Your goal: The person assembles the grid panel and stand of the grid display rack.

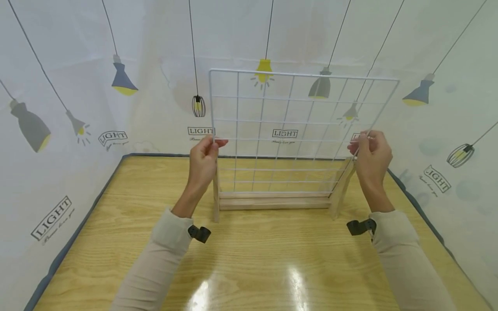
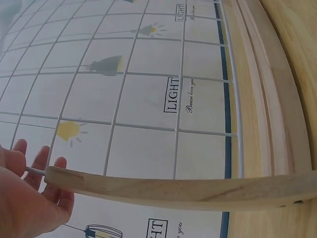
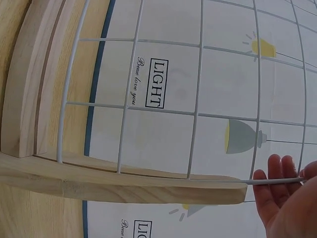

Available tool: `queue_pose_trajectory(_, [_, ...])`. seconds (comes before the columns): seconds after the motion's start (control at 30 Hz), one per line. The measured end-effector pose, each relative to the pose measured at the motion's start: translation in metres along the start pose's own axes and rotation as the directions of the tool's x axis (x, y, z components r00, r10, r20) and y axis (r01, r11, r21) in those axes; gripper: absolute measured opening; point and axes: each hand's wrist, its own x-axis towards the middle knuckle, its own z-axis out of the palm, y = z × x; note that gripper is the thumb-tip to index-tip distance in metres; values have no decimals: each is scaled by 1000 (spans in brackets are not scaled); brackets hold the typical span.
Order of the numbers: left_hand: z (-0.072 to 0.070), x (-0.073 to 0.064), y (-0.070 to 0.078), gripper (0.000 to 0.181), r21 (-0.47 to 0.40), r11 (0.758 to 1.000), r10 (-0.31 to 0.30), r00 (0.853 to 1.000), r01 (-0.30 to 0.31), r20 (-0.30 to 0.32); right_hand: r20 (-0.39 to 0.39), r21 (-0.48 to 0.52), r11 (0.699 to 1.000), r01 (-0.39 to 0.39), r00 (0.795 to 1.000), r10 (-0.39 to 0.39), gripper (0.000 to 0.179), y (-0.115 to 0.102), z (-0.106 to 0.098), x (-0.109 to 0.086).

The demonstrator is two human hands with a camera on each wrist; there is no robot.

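A white wire grid panel stands upright between the two side posts of a pale wooden stand. My left hand pinches its left edge wire between thumb and fingers, just above the left post. On the opposite side, my right hand grips the right edge wire near the top of the right post. The panel's bottom wire shows above the grooved wooden crossbar, with a gap between them in both wrist views. Some fingertips show behind the wires.
The stand rests on a wood-grain tabletop. White sheeting printed with lamps and the word LIGHT surrounds the table at the back and sides. Dark blue edging runs along its foot. Black camera mounts sit on both wrists.
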Motion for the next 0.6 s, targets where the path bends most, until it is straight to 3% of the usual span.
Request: queue_pose_trajectory(0.6, [-1, -6, -13, 21, 13, 999, -47, 999, 47, -11, 28, 8, 1000, -9, 1000, 8, 12, 11, 0, -8])
